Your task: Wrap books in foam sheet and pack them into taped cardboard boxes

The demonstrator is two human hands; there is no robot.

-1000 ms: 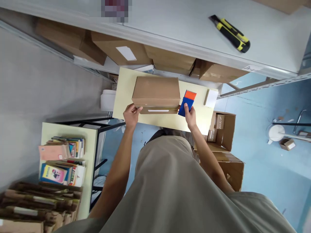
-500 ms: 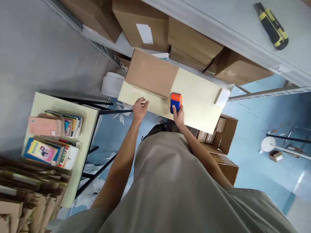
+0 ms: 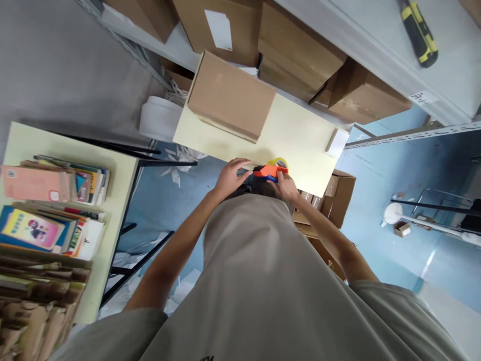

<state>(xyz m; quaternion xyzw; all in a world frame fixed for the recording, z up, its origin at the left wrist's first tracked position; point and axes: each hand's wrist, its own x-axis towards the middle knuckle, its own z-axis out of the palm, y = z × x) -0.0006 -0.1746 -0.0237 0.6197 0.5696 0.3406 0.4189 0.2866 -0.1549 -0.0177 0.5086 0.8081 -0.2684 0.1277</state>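
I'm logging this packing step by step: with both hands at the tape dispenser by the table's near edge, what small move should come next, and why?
Probably carry the tape dispenser up to the cardboard box. The right hand grips it and the left hand touches its front end, while the box lies apart from both, closed, at the far side of the table.

There were two hands, the left hand (image 3: 230,176) and the right hand (image 3: 286,184), one tape gun (image 3: 269,171), one knife (image 3: 418,30), and two tables.
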